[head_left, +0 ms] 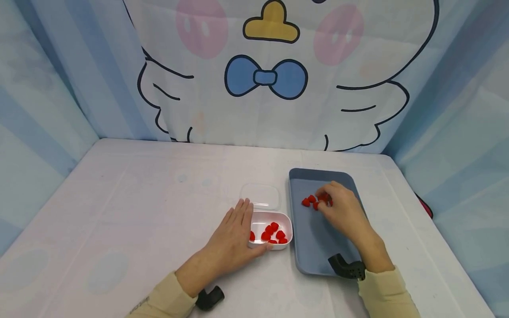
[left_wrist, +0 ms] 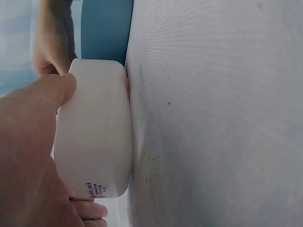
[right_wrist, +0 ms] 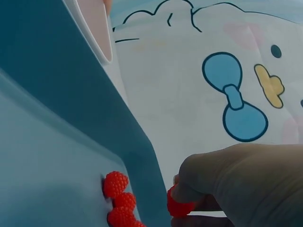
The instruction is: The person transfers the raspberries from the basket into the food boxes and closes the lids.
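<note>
In the head view my right hand (head_left: 343,211) is over the blue-grey tray (head_left: 314,247). Its thumb and fingers pinch a red raspberry (right_wrist: 179,204), clearest in the right wrist view, where the fingers partly cover it. Beside it in the tray lie several more raspberries (right_wrist: 116,184). My left hand (head_left: 234,236) rests across the left end of a small white box (head_left: 289,221), fingers straight and thumb along its near rim. Several raspberries (head_left: 280,234) lie inside that box. The left wrist view shows the box's outer wall (left_wrist: 97,127) with the thumb at its edge.
A clear plastic lid (head_left: 260,195) lies on the white tablecloth (head_left: 151,207) just behind the box. The tray stands close along the box's right side. Printed curtains (head_left: 262,119) close off the back and both sides of the table.
</note>
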The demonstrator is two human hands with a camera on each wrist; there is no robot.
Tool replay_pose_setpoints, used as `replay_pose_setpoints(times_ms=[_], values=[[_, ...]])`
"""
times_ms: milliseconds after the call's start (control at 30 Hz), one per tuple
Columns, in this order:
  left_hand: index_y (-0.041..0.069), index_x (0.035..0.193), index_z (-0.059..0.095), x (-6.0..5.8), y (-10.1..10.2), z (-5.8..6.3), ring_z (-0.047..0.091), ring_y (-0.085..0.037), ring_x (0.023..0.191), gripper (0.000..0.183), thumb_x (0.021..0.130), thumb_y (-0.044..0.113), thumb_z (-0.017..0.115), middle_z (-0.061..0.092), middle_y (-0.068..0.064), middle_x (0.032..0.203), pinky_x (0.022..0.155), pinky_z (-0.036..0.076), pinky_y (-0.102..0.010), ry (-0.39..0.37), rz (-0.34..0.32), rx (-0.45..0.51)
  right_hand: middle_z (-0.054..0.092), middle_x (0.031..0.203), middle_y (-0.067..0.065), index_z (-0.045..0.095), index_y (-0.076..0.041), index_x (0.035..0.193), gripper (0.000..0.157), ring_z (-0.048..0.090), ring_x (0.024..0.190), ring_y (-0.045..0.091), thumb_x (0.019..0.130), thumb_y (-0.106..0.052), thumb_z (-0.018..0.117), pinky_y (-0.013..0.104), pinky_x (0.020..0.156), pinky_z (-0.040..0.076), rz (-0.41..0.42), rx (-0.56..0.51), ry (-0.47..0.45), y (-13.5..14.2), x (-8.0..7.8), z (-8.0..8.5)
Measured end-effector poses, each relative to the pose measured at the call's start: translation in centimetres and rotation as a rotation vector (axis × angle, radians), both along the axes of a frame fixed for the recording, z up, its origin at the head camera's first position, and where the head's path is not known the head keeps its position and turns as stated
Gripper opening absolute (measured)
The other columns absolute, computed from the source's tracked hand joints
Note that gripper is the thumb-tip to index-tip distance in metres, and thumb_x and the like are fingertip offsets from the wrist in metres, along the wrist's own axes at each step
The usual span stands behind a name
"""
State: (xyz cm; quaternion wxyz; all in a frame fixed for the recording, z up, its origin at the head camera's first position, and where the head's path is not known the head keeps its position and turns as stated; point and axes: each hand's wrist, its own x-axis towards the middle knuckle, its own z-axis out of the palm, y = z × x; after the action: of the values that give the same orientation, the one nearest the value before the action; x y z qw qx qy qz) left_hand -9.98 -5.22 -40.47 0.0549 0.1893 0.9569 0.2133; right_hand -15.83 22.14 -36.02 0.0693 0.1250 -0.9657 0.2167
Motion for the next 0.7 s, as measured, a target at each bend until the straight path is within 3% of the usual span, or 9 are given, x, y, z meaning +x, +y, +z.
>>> replay_pose_setpoints(times_ms=[467,700], values=[[0.001,0.156,0.020,-0.1,0.0,0.0,0.018,-0.033,0.154,0.104,0.085,0.064,0.062,0.023,-0.016,0.164,0.124,0.021,-0.051,0.002,0.004,0.002,0.067,0.098,0.011,0.071,-0.002,0.097,0.015,0.059,0.087,0.026,0.084,0.003,0.066,0.043,0.076,0.056,0.075,-0.021,0.072,-0.9,0.1,-0.1],[0.002,0.156,0.019,-0.1,-0.1,0.0,0.018,-0.033,0.154,0.104,0.085,0.063,0.063,0.023,-0.015,0.164,0.123,0.022,-0.052,-0.010,0.003,0.000,0.067,0.099,0.010,0.071,-0.003,0.098,0.015,0.061,0.087,0.025,0.085,0.003,0.066,0.042,0.076,0.058,0.091,-0.030,0.060,-1.3,0.4,0.1]])
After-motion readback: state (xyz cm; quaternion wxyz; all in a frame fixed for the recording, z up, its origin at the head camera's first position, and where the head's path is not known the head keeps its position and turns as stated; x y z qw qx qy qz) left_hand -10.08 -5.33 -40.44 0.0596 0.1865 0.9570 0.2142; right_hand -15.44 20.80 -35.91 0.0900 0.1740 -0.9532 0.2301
